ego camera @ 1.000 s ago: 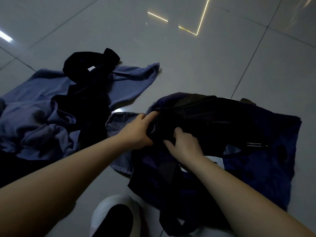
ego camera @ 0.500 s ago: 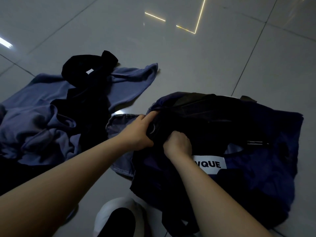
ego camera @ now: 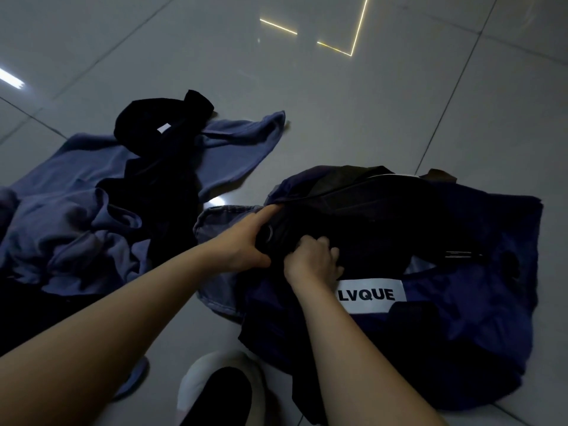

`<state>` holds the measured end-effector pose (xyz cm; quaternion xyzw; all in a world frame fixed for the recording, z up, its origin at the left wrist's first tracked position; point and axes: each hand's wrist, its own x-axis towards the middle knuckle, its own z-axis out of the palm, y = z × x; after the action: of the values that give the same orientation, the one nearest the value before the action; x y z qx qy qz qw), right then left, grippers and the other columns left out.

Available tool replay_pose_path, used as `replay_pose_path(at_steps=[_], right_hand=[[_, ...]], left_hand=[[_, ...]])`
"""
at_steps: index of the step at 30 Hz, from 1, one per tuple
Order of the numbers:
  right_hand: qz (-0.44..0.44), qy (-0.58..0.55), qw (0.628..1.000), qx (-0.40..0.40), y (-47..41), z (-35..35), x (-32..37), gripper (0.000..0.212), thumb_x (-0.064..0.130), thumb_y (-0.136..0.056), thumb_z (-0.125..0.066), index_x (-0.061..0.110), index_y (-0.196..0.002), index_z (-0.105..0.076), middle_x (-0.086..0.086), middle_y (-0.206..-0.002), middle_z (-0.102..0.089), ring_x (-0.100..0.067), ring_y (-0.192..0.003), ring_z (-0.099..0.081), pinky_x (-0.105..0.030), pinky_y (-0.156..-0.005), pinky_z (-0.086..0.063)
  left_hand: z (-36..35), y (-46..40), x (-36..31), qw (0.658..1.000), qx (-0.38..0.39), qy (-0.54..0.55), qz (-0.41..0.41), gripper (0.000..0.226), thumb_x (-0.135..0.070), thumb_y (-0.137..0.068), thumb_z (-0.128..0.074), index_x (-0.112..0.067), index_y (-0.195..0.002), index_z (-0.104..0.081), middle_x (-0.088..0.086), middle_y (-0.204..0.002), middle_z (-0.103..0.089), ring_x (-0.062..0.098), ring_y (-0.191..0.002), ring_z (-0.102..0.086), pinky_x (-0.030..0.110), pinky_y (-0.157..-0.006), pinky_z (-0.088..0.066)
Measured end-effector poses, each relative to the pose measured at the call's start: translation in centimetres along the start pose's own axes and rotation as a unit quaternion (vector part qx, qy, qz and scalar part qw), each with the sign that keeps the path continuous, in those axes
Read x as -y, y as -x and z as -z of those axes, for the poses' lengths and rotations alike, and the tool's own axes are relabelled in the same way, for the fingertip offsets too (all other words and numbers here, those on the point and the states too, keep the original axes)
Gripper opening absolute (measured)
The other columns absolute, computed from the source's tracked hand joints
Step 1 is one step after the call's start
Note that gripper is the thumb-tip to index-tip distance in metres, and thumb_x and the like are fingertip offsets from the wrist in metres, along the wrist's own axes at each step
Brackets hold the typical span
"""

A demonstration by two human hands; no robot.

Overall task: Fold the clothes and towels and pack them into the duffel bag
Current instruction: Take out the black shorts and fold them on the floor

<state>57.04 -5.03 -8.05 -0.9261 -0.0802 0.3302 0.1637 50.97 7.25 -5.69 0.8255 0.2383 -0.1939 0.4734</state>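
We see the navy duffel bag (ego camera: 461,302) lying on the tiled floor (ego camera: 368,103), its white label (ego camera: 368,295) reading "LVQUE". The left hand (ego camera: 246,241) grips the bag's dark end, thumb and fingers spread around it; the right hand (ego camera: 313,262), fingers curled, pinches the fabric beside it. Blue clothes (ego camera: 76,216) lie heaped to the left.

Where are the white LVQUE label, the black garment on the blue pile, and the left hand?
white LVQUE label (ego camera: 370,296): head view, on the printed letters.
black garment (ego camera: 159,167): head view, on its middle, atop the blue clothes.
left hand (ego camera: 246,241): head view, on the back of the hand.
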Motion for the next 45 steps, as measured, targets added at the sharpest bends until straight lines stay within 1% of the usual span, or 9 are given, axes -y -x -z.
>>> replay_pose_path(at_steps=[11, 14, 17, 22, 25, 28, 35, 41, 45], right_hand=[[0.084, -0.145, 0.980, 0.106, -0.9, 0.5, 0.4, 0.040, 0.009, -0.090, -0.053, 0.008, -0.130, -0.049, -0.015, -0.131, -0.049, -0.032, -0.118, -0.051, -0.029, -0.095, -0.040], [0.118, -0.144, 0.981, -0.047, 0.1, 2.3, -2.7, 0.026, 0.014, -0.091, -0.057, 0.014, -0.117, -0.062, -0.008, -0.124, -0.052, -0.025, -0.111, -0.053, -0.020, -0.085, -0.036], [0.050, -0.117, 0.969, -0.212, 1.1, 4.1, -6.5, 0.042, 0.022, -0.090, -0.062, 0.017, -0.131, -0.053, -0.007, -0.142, -0.039, -0.030, -0.126, -0.038, -0.036, -0.099, -0.038], [0.010, -0.127, 0.992, 0.000, -1.7, 4.1, -7.8, 0.059, 0.028, -0.098, -0.049, 0.012, -0.150, -0.026, -0.007, -0.159, -0.017, -0.026, -0.144, -0.022, -0.038, -0.116, -0.024], [0.061, -0.204, 0.977, -0.007, -2.6, 3.9, -7.5, 0.019, 0.020, -0.099, -0.048, 0.010, -0.114, -0.053, -0.009, -0.131, -0.051, -0.027, -0.119, -0.050, -0.038, -0.102, -0.042], [0.081, -0.177, 0.980, -0.040, -2.9, 3.9, -7.4, 0.009, 0.015, -0.098, -0.050, 0.010, -0.091, -0.048, -0.008, -0.108, -0.051, -0.025, -0.100, -0.052, -0.030, -0.084, -0.043], [-0.015, -0.275, 0.957, -0.096, -2.3, 4.7, -5.8, 0.041, 0.029, -0.093, -0.059, 0.014, -0.128, -0.043, 0.000, -0.107, -0.054, -0.023, -0.097, -0.056, -0.030, -0.076, -0.043], [-0.022, -0.406, 0.911, -0.068, -3.9, 6.0, -3.7, 0.034, -0.002, -0.089, -0.049, 0.010, -0.121, -0.055, -0.010, -0.111, -0.062, -0.025, -0.099, -0.060, -0.036, -0.086, -0.052], [-0.043, -0.260, 0.962, -0.074, -3.1, 6.3, -6.7, 0.045, 0.026, -0.097, -0.054, 0.011, -0.136, -0.040, -0.011, -0.129, -0.055, -0.029, -0.115, -0.055, -0.029, -0.082, -0.042]], left_hand=[[0.7, 0.4, -1.0, 0.997, -0.063, -0.009, -0.042, 0.099, 0.002, -0.068, -0.072, -0.031, -0.149, -0.024, -0.007, -0.120, -0.051, 0.008, -0.108, -0.052, 0.006, -0.078, -0.043], [0.2, 0.3, -0.5, 0.997, -0.063, -0.016, -0.039, 0.098, -0.003, -0.069, -0.074, -0.035, -0.147, -0.025, -0.007, -0.130, -0.048, 0.012, -0.117, -0.050, 0.022, -0.092, -0.044], [-0.2, 0.0, -0.7, 0.996, -0.066, -0.032, -0.042, 0.099, -0.006, -0.070, -0.075, -0.033, -0.149, -0.022, -0.004, -0.137, -0.044, 0.015, -0.125, -0.044, 0.025, -0.100, -0.039], [-0.8, -0.4, -1.7, 0.991, -0.058, -0.092, -0.072, 0.094, -0.001, -0.076, -0.068, -0.026, -0.150, -0.018, 0.001, -0.149, -0.035, 0.020, -0.134, -0.036, 0.010, -0.087, -0.027], [-0.8, -0.4, -2.0, 0.985, -0.048, -0.129, -0.099, 0.091, -0.003, -0.078, -0.067, -0.028, -0.150, -0.017, 0.001, -0.148, -0.039, 0.023, -0.128, -0.042, 0.014, -0.082, -0.029], [-0.6, -0.4, -1.8, 0.985, -0.056, -0.128, -0.102, 0.092, -0.006, -0.078, -0.068, -0.030, -0.150, -0.017, -0.001, -0.147, -0.040, 0.022, -0.127, -0.044, 0.021, -0.086, -0.034], [-0.7, -0.2, -3.1, 0.979, -0.121, -0.128, -0.107, 0.095, -0.010, -0.074, -0.068, -0.033, -0.150, -0.016, 0.000, -0.143, -0.046, 0.032, -0.119, -0.052, 0.039, -0.088, -0.047], [-0.1, -0.5, -3.8, 0.981, -0.094, -0.122, -0.115, 0.103, -0.011, -0.072, -0.070, -0.041, -0.149, -0.009, 0.005, -0.127, -0.054, 0.032, -0.098, -0.060, 0.044, -0.077, -0.052], [-0.6, -2.0, -2.6, 0.980, -0.110, -0.139, -0.088, 0.101, -0.017, -0.069, -0.072, -0.031, -0.151, -0.014, 0.002, -0.145, -0.040, 0.031, -0.120, -0.051, 0.044, -0.092, -0.047]])
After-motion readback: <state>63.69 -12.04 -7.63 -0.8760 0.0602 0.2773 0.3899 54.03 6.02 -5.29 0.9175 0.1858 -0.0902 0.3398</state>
